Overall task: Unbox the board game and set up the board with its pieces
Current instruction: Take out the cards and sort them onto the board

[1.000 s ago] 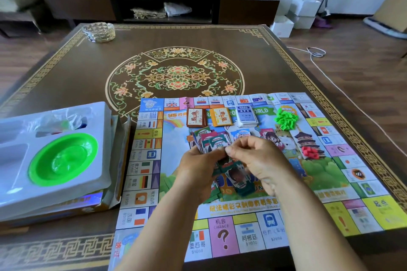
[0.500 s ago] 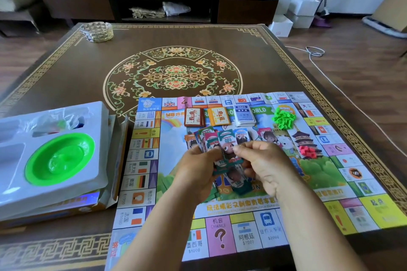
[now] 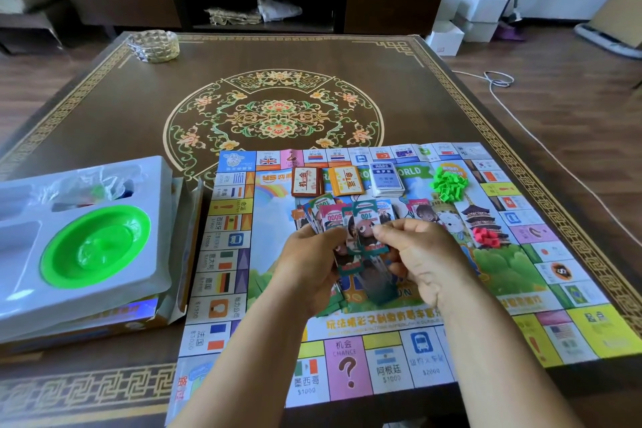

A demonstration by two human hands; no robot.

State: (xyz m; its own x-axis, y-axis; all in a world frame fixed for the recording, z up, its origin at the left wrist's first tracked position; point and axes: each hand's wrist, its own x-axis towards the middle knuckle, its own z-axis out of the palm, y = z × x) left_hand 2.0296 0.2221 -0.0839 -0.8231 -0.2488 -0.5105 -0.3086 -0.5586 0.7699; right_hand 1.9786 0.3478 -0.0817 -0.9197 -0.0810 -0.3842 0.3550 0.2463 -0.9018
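From the head camera, the game board (image 3: 364,292) is lying unfolded on the near right part of the patterned table (image 3: 278,55). The left hand (image 3: 309,271) is gripping a fanned bundle of play money (image 3: 333,219) above the board's middle, fingers curled round it. The right hand (image 3: 427,254) is pinching a single 100 note (image 3: 368,229) at the fan's front. Along the board's far side, three card decks (image 3: 347,181) are sitting in a row, with green houses (image 3: 450,186) piled to their right and red pieces (image 3: 486,236) nearer. The box tray (image 3: 104,274), holding a green bowl (image 3: 95,247), is resting to the left.
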